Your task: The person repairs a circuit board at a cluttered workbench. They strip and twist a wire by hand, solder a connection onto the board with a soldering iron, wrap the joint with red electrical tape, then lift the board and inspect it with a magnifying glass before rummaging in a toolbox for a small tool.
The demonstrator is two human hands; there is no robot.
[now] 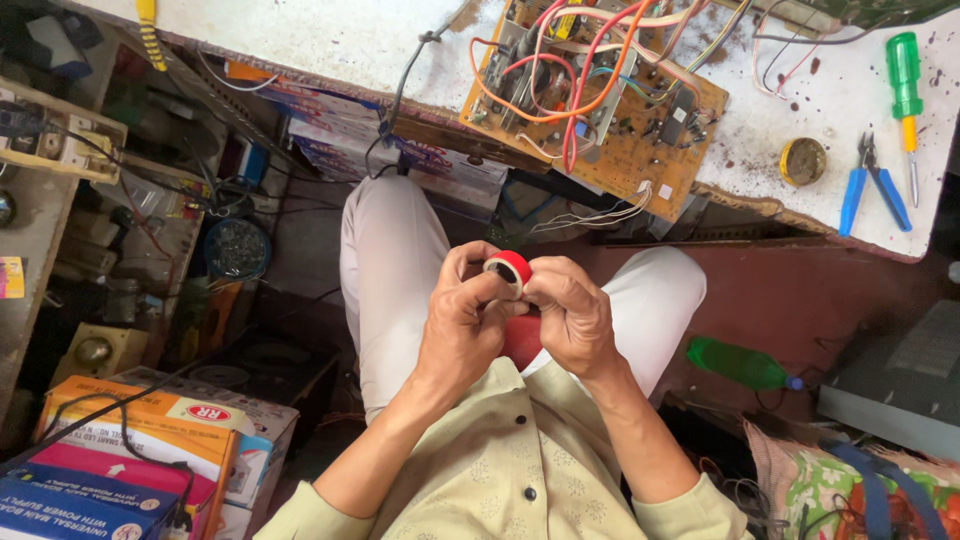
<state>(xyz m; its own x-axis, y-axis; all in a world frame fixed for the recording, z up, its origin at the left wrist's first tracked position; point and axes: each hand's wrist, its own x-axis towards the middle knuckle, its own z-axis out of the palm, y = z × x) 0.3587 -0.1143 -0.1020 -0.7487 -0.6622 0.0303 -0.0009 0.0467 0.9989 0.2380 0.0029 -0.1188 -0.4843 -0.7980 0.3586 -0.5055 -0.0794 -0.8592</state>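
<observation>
While both hands meet over the lap, a small roll of red tape (510, 268) sits pinched between them. The left hand (462, 318) closes its thumb and fingers on the near-left side of the roll, and the right hand (573, 312) closes on its right side, thumb and forefinger bent tight against the rim. Both grips are narrow and firm on the roll, which stands on edge with its pale core facing left. Whether a loose end of tape is lifted cannot be told, since the fingertips cover that part.

Directly under the grip lie the person's legs in light trousers (390, 260), and nearer the body than the hands a pale green buttoned shirt (520, 450) fills the view. Beyond the roll, well apart from it, a brown circuit board (630, 140) with red, orange and white wires hangs over the edge of a white worktable (330, 40). Farther right of the grip on that table lie a small round tin (802, 161), blue-handled pliers (870, 185) and a green-handled screwdriver (906, 95). Right of the hands and lower, a green plastic bottle (738, 363) lies on its side on the dark red floor. Left of the grip and below, printed cardboard boxes (150, 450) stand stacked, with a black cable draped over them.
</observation>
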